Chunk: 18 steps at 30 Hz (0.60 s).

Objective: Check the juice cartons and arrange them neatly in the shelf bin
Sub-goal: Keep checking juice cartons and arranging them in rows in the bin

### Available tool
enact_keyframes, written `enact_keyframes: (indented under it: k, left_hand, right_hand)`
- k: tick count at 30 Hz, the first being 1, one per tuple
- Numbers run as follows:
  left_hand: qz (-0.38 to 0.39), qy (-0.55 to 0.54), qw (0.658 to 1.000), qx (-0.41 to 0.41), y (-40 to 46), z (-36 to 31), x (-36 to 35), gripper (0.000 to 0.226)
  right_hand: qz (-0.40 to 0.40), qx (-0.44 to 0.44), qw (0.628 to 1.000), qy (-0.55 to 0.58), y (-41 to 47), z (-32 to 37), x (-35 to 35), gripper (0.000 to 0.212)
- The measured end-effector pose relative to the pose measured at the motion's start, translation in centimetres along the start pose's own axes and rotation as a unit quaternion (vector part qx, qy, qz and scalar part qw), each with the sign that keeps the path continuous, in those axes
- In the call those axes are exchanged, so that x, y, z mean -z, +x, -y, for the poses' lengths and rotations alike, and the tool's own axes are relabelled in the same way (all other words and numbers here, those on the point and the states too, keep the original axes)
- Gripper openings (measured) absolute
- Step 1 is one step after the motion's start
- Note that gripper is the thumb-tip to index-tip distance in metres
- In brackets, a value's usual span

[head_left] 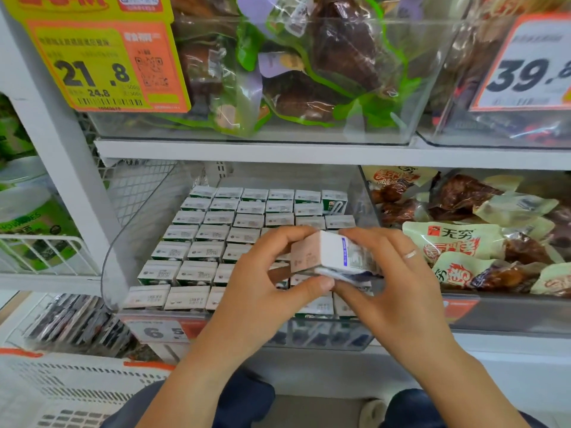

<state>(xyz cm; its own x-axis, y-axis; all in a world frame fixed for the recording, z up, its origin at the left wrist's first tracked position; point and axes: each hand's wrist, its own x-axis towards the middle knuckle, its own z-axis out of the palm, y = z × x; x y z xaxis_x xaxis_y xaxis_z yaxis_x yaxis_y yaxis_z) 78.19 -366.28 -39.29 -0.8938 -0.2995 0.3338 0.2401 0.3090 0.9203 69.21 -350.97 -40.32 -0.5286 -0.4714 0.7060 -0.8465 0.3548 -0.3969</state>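
Both hands are holding one juice carton above the front right part of the clear shelf bin, where it is being turned for inspection. The left hand is gripping the carton from the left, its fingers curled over the top edge and its thumb pressing under the lower edge; the right hand, wearing a ring, is closing round the right end, fingers over the top and thumb beneath. The carton is lying tilted on its side, its pale pink face and a white face with a blue strip turned toward the camera. Behind and to the left, the rows of cartons are standing upright and packed in straight lines, so most of the arranging appears to be finished. At the back right corner one green-sided carton is sitting turned differently from its neighbours, and may need straightening. The area directly under the hands is hidden, so whether a gap is waiting there cannot be told. Remaining, by judgement: finishing the check of this carton, then seating it in line.
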Motion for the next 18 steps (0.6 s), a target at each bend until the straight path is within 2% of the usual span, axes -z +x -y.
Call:
enact_keyframes:
  k: [6,10,14,18]
  left_hand:
    - [-0.113,0.081,0.989,-0.051,-0.2,0.2,-1.1,0.048]
    - [-0.187,0.074,0.979,-0.045,0.7,0.0,-0.9,0.038]
    - [-0.152,0.149,0.975,-0.059,3.9,0.3,-1.3,0.045]
    - [-0.118,0.220,0.965,-0.076,8.4,2.0,-2.2,0.040]
  right_hand:
    - [0.026,-0.017,1.000,-0.004,0.4,-0.4,0.8,0.057]
    - [0.021,-0.142,0.990,-0.017,1.3,-2.4,2.5,0.058]
    - [0.098,-0.195,0.974,-0.067,1.4,-3.6,2.2,0.047]
    - [0.096,-0.180,0.976,-0.079,1.6,-3.9,1.5,0.037]
